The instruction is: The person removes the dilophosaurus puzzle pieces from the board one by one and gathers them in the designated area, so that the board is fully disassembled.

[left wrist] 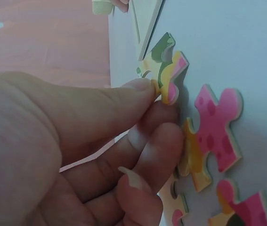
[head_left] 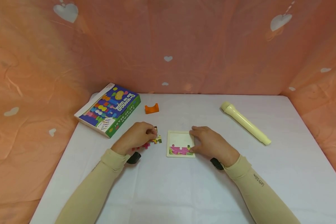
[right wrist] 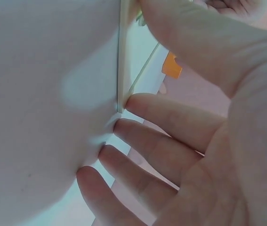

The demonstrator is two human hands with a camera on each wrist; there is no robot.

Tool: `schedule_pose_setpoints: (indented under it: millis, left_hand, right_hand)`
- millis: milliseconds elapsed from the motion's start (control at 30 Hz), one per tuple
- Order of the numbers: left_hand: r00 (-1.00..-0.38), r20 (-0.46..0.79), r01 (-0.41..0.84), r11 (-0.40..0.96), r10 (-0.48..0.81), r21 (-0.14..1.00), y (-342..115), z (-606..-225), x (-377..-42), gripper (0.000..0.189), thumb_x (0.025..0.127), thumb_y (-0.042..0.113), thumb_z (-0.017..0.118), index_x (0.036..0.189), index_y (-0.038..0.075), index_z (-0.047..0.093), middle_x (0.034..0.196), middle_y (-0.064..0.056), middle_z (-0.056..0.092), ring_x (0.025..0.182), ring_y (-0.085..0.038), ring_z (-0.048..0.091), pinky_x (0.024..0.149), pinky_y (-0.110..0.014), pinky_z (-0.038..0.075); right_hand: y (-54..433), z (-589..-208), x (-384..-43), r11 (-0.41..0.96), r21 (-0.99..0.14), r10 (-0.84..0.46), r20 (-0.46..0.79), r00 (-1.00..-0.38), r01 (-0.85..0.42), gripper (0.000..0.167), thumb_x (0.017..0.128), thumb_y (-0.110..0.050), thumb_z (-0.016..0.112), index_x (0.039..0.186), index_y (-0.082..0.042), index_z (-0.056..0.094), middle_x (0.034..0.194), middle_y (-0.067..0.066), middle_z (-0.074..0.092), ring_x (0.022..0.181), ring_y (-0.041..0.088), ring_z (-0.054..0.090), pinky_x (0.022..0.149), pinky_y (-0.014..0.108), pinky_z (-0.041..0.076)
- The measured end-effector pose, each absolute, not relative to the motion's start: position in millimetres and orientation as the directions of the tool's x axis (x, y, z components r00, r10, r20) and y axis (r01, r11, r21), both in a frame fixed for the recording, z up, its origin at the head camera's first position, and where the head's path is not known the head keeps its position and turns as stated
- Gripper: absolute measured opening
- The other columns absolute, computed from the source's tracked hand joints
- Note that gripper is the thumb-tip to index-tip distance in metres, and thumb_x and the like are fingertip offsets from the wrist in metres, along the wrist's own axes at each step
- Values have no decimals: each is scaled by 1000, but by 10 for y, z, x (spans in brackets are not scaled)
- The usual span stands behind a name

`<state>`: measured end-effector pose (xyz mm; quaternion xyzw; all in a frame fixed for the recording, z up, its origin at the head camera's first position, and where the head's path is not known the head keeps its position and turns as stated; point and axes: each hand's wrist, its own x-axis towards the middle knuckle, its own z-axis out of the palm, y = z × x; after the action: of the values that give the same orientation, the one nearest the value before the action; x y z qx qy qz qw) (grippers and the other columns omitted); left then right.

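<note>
Your left hand (head_left: pixel 140 135) pinches a jigsaw piece (left wrist: pixel 165 70) between thumb and fingertips, its face printed in green, yellow and pink; the piece is tilted up from the table, and your other fingers curl in below it. Near that hand lie loose jigsaw pieces (left wrist: pixel 218 125), pink with darker spots and yellow, some of them hidden under your hand in the head view. The square puzzle tray (head_left: pixel 182 137) sits between your two hands, just to the right of the loose pieces, with a row of fitted pink and green pieces (head_left: pixel 180 151) along its near side and bare white base on its far part. Your right hand (head_left: pixel 214 143) is spread wide at the tray's right edge, the index fingertip touching the far right corner and the thumb resting nearer to you on that side. Beyond your left hand stands an orange arched block (head_left: pixel 151 109), and to its left is a bead-set box (head_left: pixel 109 109) with a blue and green cover. On the far right, a pale yellow flashlight-shaped tube (head_left: pixel 246 123) lies slantwise on the white tabletop (head_left: pixel 168 189).
</note>
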<state>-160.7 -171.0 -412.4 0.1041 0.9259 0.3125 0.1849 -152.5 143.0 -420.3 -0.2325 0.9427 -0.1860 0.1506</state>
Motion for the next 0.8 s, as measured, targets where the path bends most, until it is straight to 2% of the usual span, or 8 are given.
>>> schedule_pose_setpoints:
  millis: [167, 300, 400, 533, 600, 700, 800]
  left_hand:
    - [-915, -295, 26, 772, 273, 635, -1698, -4098, -1595, 8, 104, 22, 74, 104, 14, 78, 93, -6, 71, 72, -20, 63, 61, -29, 51]
    - [-925, -268, 40, 769, 271, 638, -1638, -4092, -1561, 8, 103, 21, 74, 103, 13, 76, 91, -5, 71, 67, -20, 63, 61, -30, 52]
    - [-920, -222, 122, 775, 322, 620, -1526, -4117, -1538, 8, 103, 21, 75, 104, 15, 78, 93, -1, 72, 77, -17, 64, 72, -30, 55]
    - [-884, -164, 272, 766, 438, 582, -1362, -4138, -1501, 8, 99, 21, 79, 104, 15, 79, 94, 3, 72, 90, -16, 62, 85, -33, 55]
    - [-863, -153, 329, 765, 482, 554, -1296, -4146, -1471, 11, 97, 21, 81, 104, 13, 79, 95, 2, 72, 91, -16, 61, 88, -35, 55]
    - [-848, -157, 361, 769, 506, 527, -1225, -4170, -1425, 17, 95, 24, 84, 106, 13, 79, 97, 2, 71, 91, -15, 60, 89, -35, 54]
    - [-839, -160, 378, 769, 520, 515, -1163, -4189, -1420, 21, 93, 26, 86, 108, 12, 80, 98, 1, 70, 89, -14, 60, 89, -35, 55]
  right_hand:
    - [1404, -4178, -1508, 827, -416, -488, -200, -850, -377, 73, 87, -27, 90, 150, -3, 62, 164, 20, 52, 154, 41, 47, 123, 56, 43]
    - [1379, -4166, -1486, 801, -412, -532, -157, -832, -435, 69, 89, -23, 90, 151, -8, 62, 163, 18, 53, 154, 39, 47, 122, 55, 45]
    - [1375, -4148, -1461, 760, -402, -591, -99, -801, -511, 58, 90, -20, 89, 144, -14, 70, 160, 17, 57, 153, 38, 48, 119, 54, 48]
    - [1355, -4139, -1432, 708, -375, -652, -21, -758, -598, 42, 90, -24, 89, 130, -20, 79, 153, 17, 64, 150, 38, 52, 115, 51, 52]
    - [1335, -4153, -1425, 692, -355, -673, 1, -740, -629, 39, 90, -27, 89, 127, -20, 81, 150, 17, 66, 149, 38, 54, 114, 50, 53]
    - [1311, -4177, -1416, 688, -353, -677, 2, -736, -634, 44, 91, -32, 88, 131, -17, 78, 151, 18, 65, 148, 39, 54, 117, 51, 51]
    - [1302, -4196, -1406, 713, -365, -648, -15, -762, -599, 55, 93, -37, 87, 138, -10, 72, 153, 20, 62, 149, 39, 54, 118, 54, 49]
